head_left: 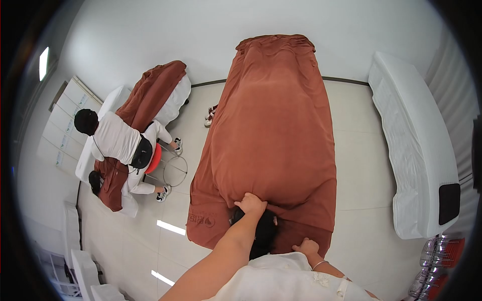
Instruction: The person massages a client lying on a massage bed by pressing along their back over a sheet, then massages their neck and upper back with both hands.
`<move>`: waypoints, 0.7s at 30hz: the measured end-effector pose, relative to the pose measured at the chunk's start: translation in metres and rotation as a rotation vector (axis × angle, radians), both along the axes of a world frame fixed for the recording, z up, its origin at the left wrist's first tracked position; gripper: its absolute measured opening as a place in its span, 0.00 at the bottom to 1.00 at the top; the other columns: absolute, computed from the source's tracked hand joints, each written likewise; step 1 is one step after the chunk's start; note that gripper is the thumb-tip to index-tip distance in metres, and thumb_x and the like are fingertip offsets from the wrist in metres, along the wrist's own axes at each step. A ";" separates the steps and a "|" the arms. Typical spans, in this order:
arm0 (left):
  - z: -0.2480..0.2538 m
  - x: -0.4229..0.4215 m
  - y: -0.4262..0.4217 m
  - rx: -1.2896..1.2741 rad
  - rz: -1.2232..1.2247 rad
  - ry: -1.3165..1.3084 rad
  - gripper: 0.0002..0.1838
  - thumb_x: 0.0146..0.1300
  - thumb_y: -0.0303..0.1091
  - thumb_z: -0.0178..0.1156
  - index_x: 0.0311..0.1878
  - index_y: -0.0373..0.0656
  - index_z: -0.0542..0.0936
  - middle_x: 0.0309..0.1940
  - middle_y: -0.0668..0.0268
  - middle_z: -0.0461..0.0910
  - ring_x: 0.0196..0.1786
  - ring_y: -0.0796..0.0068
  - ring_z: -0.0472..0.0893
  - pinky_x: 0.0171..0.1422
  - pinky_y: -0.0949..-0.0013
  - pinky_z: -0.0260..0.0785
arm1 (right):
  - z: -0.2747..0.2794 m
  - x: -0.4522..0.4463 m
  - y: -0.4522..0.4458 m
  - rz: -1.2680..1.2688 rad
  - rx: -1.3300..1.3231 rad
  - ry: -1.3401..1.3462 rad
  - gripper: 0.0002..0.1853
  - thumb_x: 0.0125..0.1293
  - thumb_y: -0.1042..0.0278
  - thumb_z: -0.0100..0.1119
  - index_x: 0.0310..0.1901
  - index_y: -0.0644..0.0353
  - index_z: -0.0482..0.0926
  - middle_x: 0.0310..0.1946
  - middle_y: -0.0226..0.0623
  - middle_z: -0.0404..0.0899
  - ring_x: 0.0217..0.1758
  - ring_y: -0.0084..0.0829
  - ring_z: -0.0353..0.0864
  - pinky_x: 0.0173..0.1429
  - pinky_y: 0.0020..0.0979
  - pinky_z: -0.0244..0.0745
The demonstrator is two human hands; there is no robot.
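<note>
The brown cover (273, 125) lies beneath the left hand (252, 203) and right hand (307, 247), fingers curled; whether either grips fabric cannot be determined. Left of the left hand, a dark logo (202, 219) is illegible.

Around me I see plain white walls (211, 40), a glossy pale tiled floor (359, 175), a long white-covered massage bed (422, 145) on the right, and a bright ceiling light (43, 63).
</note>
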State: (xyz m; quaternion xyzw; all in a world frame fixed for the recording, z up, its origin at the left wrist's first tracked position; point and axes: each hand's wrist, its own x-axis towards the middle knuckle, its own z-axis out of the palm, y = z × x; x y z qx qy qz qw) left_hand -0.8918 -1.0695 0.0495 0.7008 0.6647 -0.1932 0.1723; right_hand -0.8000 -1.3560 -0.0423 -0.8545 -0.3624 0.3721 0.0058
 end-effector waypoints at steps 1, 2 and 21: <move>-0.002 -0.003 -0.001 -0.003 -0.054 -0.026 0.47 0.51 0.59 0.70 0.64 0.30 0.68 0.54 0.50 0.83 0.57 0.58 0.84 0.78 0.37 0.50 | 0.001 0.000 0.000 0.000 -0.007 0.004 0.37 0.48 0.37 0.66 0.44 0.69 0.82 0.39 0.53 0.87 0.44 0.47 0.89 0.48 0.43 0.83; -0.005 -0.005 -0.002 -0.001 -0.054 -0.025 0.47 0.51 0.59 0.70 0.64 0.30 0.68 0.54 0.50 0.83 0.57 0.58 0.84 0.78 0.37 0.50 | 0.001 0.000 0.000 0.000 -0.013 0.008 0.37 0.48 0.37 0.66 0.45 0.69 0.82 0.39 0.53 0.87 0.44 0.47 0.89 0.48 0.43 0.83; 0.002 -0.004 0.005 -0.023 -0.142 -0.024 0.42 0.54 0.57 0.66 0.61 0.28 0.72 0.56 0.46 0.82 0.58 0.51 0.83 0.78 0.32 0.45 | -0.003 0.000 0.001 -0.008 -0.003 0.012 0.38 0.48 0.36 0.66 0.45 0.69 0.81 0.38 0.53 0.87 0.43 0.48 0.88 0.48 0.44 0.83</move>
